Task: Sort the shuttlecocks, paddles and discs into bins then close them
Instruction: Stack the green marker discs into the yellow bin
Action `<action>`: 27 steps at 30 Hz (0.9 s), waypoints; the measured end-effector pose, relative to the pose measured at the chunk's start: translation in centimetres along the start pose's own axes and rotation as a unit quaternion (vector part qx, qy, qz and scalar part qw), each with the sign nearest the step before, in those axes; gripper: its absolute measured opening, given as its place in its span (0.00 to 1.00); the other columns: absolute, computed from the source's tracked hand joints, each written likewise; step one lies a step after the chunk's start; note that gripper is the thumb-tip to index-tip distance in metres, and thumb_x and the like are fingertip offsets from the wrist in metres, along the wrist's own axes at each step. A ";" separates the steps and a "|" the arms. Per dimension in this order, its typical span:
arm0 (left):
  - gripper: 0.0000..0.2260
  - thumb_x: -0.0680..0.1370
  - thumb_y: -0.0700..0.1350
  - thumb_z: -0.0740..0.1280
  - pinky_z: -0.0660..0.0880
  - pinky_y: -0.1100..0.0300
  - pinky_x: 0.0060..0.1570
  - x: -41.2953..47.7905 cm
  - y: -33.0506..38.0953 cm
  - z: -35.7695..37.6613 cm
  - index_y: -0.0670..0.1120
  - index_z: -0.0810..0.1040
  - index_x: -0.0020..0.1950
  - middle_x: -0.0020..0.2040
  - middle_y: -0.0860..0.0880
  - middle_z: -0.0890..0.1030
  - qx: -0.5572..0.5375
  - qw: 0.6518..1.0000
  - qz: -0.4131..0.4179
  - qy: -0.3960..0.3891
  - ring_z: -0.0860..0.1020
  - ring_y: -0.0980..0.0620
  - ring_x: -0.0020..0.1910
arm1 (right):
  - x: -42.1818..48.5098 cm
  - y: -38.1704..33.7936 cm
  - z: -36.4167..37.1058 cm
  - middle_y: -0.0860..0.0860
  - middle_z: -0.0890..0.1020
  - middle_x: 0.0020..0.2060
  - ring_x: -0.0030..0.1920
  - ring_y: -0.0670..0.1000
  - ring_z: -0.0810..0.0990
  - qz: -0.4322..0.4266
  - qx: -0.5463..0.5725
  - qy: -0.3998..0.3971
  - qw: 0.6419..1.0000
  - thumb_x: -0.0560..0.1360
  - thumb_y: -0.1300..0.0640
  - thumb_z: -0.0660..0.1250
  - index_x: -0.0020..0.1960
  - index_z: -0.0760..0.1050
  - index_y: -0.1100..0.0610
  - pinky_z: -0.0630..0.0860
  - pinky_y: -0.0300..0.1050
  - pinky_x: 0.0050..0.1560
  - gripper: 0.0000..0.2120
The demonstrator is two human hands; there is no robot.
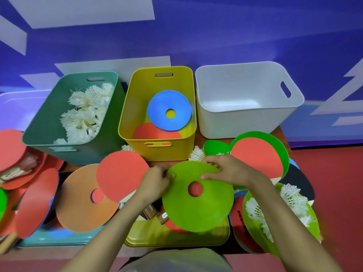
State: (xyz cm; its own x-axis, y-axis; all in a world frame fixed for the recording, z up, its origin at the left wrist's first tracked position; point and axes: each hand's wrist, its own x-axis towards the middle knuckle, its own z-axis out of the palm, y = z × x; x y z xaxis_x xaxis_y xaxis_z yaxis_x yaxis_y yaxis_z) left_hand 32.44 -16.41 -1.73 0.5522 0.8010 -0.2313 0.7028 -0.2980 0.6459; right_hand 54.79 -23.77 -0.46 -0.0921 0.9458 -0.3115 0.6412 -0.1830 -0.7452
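Pinching green disc [196, 213] at far rim with my left hand [157, 181] and right hand [227, 169]; likely bound for yellow bin [159, 153] holding discs [161, 114].

A single view, worn on the head, looks forward and steeply down over the table [198, 136] from its near side. It sits close: the left hand [157, 181] and right hand [225, 169], both gripping the green disc [198, 209], fill the lower middle, and the forearms run in from the bottom edge. Further off, the teal bin [49, 122], yellow bin [135, 91] and white bin [235, 122] stand in a row across mid-frame, seen from above so their insides show. The wall [216, 36] behind them takes the top third. The lens is wide (bin rims bow toward the edges), and the side margins blur. Floor [334, 193] shows at the right.
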 end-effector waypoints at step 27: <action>0.12 0.77 0.49 0.67 0.65 0.57 0.36 2.6 0.0 -11.7 0.47 0.76 0.36 0.31 0.54 0.75 -0.281 0.913 -0.002 0.295 0.70 0.57 0.33 | 7.8 -8.5 -2.8 0.47 0.81 0.52 0.50 0.35 0.73 -0.122 0.085 0.366 0.919 0.78 0.65 0.61 0.58 0.79 0.56 0.65 0.21 0.51 0.13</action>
State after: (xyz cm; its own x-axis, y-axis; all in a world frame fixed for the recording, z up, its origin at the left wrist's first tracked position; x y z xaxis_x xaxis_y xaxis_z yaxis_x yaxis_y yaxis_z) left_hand 28.61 -8.26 6.23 0.0957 0.9912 0.0917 0.2718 -0.1146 0.9555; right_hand 50.77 -14.10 5.14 0.3601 0.8797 0.3105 0.5361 0.0773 -0.8406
